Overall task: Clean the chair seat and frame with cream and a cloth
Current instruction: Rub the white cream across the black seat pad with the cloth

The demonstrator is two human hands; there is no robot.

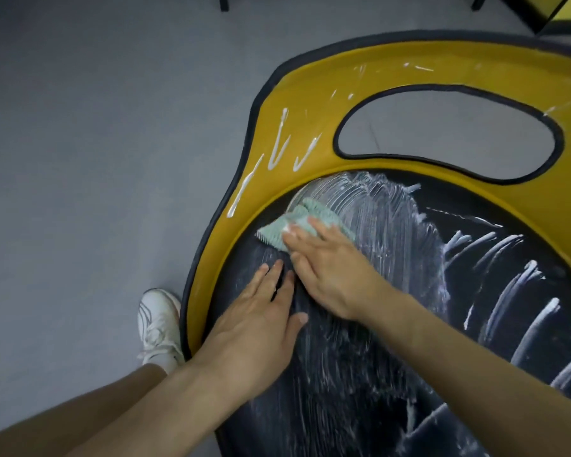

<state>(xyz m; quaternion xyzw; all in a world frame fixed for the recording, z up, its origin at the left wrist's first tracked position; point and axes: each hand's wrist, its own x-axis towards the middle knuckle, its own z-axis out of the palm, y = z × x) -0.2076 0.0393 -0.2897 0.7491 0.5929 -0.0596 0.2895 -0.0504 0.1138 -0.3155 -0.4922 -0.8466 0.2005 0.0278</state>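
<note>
The chair has a dark round seat smeared with white cream, and a yellow frame with a dark edge and an oval cut-out. Thin cream lines lie on the frame at the left, thicker stripes on the seat's right side. My right hand presses a pale green cloth flat on the seat near its far left rim. My left hand lies flat on the seat beside it, fingers spread, holding nothing.
Grey floor surrounds the chair. A white sneaker stands on the floor against the frame's left edge. Dark furniture legs and a yellow-black object are at the top.
</note>
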